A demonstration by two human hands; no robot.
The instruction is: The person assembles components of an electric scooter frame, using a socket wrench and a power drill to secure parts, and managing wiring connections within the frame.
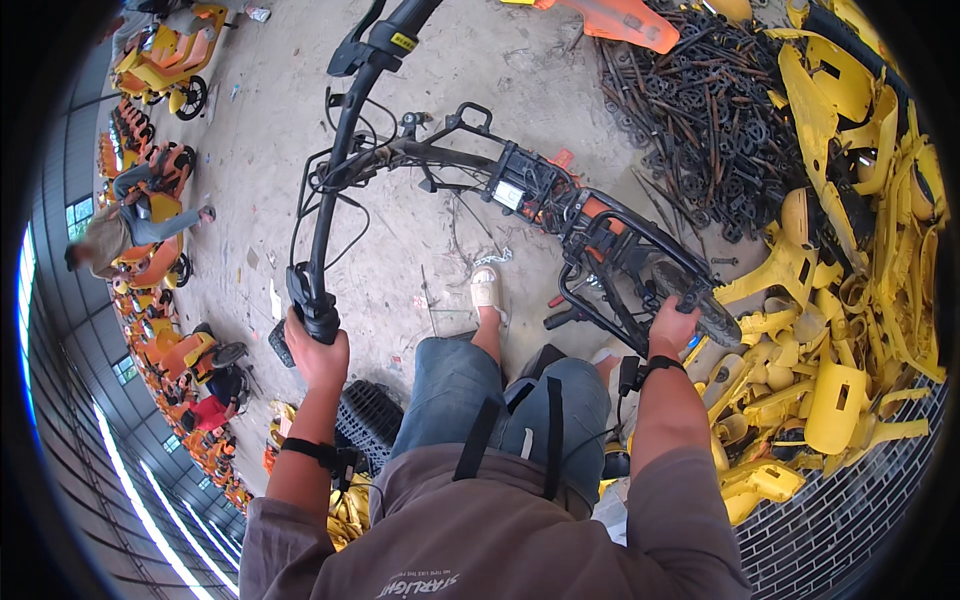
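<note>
L hand (320, 350) is gripping the handlebar's (321, 230) near end; R hand (674, 325) is apparently holding the rear frame by the back wheel (718, 322). The stripped bike (535, 190) is spanning the concrete floor (270, 130) crosswise, in front of the person. Risk: w/ only one bar end held, steering could be swivelling & bike tipping, poss. onto the sandalled foot (487, 292); wheel could be snagging nearby yellow panels (835, 405).

Along the right edge of the concrete floor (270, 60) you have a heap of yellow panels (835, 405), with grey brickwork (840, 520) near it. Toward the far right corner, dark metal parts (690, 125) lie piled near an orange panel (632, 20). Along the left edge you see yellow-and-orange scooters (165, 68) and another person (155, 229).
</note>
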